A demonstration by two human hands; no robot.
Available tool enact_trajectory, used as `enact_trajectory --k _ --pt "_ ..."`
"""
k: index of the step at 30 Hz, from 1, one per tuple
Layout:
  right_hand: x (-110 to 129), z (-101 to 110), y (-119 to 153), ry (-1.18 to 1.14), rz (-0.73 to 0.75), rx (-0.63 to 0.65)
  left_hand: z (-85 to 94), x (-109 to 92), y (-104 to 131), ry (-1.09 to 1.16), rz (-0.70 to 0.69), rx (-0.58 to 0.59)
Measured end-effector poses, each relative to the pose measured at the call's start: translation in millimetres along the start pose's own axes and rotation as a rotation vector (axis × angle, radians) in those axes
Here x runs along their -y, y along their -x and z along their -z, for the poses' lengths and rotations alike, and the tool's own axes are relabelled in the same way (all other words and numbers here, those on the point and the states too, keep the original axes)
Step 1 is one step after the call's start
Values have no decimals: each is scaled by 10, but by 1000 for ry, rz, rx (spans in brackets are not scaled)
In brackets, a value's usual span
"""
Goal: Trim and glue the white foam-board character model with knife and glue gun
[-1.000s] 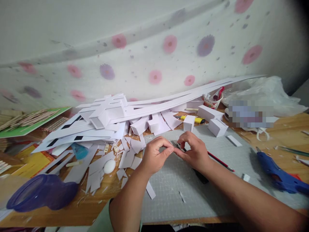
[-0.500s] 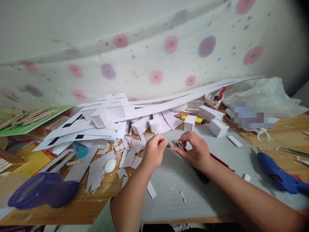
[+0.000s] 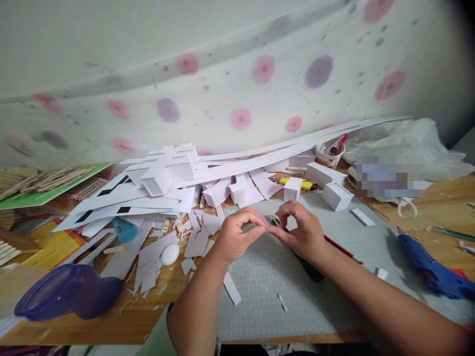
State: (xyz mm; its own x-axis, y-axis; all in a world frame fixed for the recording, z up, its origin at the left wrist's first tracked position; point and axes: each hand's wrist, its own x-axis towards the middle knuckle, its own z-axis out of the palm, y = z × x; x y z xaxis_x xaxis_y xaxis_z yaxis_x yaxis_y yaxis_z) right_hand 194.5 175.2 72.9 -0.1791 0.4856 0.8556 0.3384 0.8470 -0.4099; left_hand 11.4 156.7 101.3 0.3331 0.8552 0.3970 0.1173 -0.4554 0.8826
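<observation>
Above the grey cutting mat (image 3: 256, 291) my left hand (image 3: 241, 235) and my right hand (image 3: 300, 228) meet fingertip to fingertip. Both are closed in a pinch, thumb against fingers. A tiny pale speck shows between the fingertips, too small to name. Under my right hand lies a black-handled tool (image 3: 309, 269), partly hidden, with a red-and-black pencil (image 3: 345, 251) beside it. Small white boxes of folded board (image 3: 292, 189) stand just beyond my hands. A narrow white strip (image 3: 232, 289) rests on the mat below my left wrist.
A blue glue gun (image 3: 426, 264) lies at the right. White board scraps (image 3: 196, 242), a white egg-shaped piece (image 3: 169, 254) and a purple container (image 3: 67, 291) cover the left. Behind are a long white board model (image 3: 222, 170), a yellow cutter (image 3: 308, 185) and a cup (image 3: 328, 159).
My left hand has shifted slightly right and its fingers have straightened out of a tighter curl. Its fingertips now touch those of my right hand, which has hardly moved.
</observation>
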Motion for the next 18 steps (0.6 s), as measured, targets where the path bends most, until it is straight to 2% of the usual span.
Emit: enact_trajectory --k 6,9,11,15,18 --pt "13 -3 -1 -19 -3 30 -2 -6 -12 -175 -62 39" --pt "25 0 -4 -74 -50 44 -15 25 -3 -229 -23 15" --pt "37 -4 -2 -140 -91 64 -27 57 4 -167 47 -50" --pt "63 -21 16 -331 -213 143 -77 115 8 94 153 -213" --pt "84 -26 17 -429 -240 180 -141 137 9 282 194 -266"
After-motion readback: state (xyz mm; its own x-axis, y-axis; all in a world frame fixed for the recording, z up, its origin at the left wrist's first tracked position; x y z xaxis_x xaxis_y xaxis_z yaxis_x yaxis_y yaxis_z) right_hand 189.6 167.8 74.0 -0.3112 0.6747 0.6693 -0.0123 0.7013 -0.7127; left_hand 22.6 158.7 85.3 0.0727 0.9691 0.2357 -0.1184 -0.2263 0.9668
